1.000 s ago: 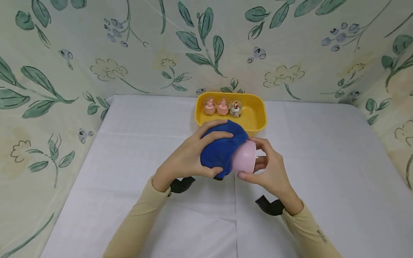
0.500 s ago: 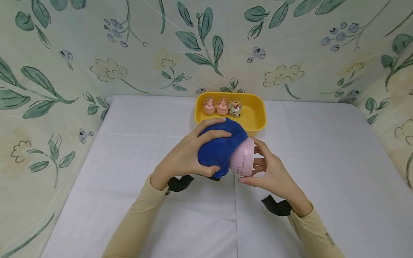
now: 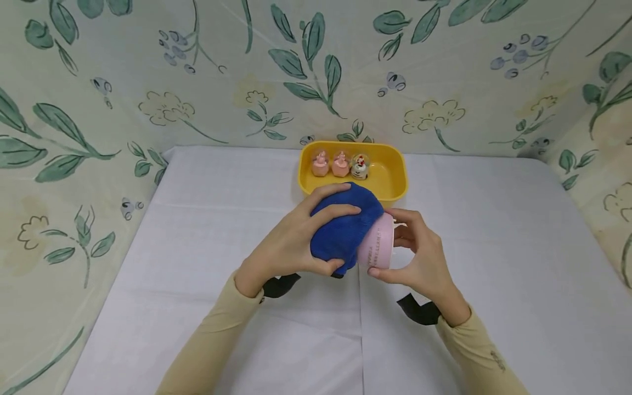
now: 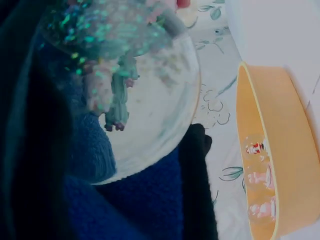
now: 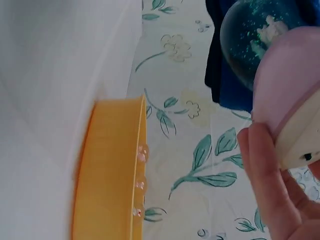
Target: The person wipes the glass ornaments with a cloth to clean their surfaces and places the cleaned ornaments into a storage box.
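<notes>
A snow globe with a pink base (image 3: 377, 244) is held sideways above the white table, its base to the right. My right hand (image 3: 423, 258) grips the base by its edge, fingers on the far side and thumb on the near side. Lettering runs across the base. My left hand (image 3: 291, 241) holds a blue cloth (image 3: 343, 227), fingers spread and curled round it over the dome. In the left wrist view the clear dome (image 4: 165, 100) shows glitter and small figures inside, with cloth behind it. The head view hides the dome under the cloth.
A yellow tray (image 3: 387, 173) stands behind the hands, near the back edge of the white-covered table (image 3: 494, 247). Two pink miniature globes (image 3: 321, 163) and a white-and-red one (image 3: 360, 167) sit in its left and middle. A leaf-patterned fabric backdrop (image 3: 237, 66) rises behind.
The pink base has turned, bringing its lettering into view. Both hands shifted slightly left, then back right, with the cloth and globe. The tray stayed put.
</notes>
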A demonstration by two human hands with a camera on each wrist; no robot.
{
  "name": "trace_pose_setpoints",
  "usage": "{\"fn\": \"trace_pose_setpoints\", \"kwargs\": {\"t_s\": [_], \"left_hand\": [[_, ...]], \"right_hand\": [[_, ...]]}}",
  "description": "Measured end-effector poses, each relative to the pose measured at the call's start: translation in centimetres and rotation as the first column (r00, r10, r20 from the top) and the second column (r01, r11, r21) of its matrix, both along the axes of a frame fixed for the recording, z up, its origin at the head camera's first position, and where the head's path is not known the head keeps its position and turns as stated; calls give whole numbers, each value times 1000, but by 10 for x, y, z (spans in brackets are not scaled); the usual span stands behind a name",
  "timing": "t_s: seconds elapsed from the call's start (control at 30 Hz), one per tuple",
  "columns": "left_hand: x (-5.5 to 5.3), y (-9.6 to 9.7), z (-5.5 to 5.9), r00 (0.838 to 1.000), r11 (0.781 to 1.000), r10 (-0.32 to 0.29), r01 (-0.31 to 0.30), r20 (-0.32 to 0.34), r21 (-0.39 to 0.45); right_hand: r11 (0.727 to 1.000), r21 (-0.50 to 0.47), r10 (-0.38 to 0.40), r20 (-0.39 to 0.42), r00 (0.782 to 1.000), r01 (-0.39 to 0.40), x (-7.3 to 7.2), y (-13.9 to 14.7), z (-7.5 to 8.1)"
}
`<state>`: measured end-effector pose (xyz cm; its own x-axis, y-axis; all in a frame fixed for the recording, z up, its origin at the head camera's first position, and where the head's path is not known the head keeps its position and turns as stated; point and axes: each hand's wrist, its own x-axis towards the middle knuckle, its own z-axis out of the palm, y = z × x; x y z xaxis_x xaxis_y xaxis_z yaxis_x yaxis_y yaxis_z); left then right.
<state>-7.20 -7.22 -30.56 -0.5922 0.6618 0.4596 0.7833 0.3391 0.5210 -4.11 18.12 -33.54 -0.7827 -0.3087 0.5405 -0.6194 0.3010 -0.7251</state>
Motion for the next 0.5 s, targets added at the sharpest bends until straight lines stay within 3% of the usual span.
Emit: {"fn": "trace_pose_setpoints", "kwargs": {"t_s": [0.07,0.13,0.2,0.3,0.4,0.5], "left_hand": [[1,1,-1,999,1000,19,-19,-34,-16],[1,2,-1,998,999,32,-34,-59,-22],[2,3,-2,996,999,42,-43,-80,-22],[2,5,-3,993,998,56,-59,-107,-25],[2,7,-4,990,997,69,-73,-127,-31],[1,7,-5,990,996,74,-79,-122,-37]], "right_hand": [[998,-67,5,100,995,2,1,-2,0],[992,-120,3,215,977,24,3,-5,0],[985,-159,-3,346,938,61,4,-7,1],[970,-198,-21,506,863,140,5,-11,2],[957,-230,-6,592,806,176,4,-14,2],[961,-233,27,611,791,147,3,-14,1]]}}
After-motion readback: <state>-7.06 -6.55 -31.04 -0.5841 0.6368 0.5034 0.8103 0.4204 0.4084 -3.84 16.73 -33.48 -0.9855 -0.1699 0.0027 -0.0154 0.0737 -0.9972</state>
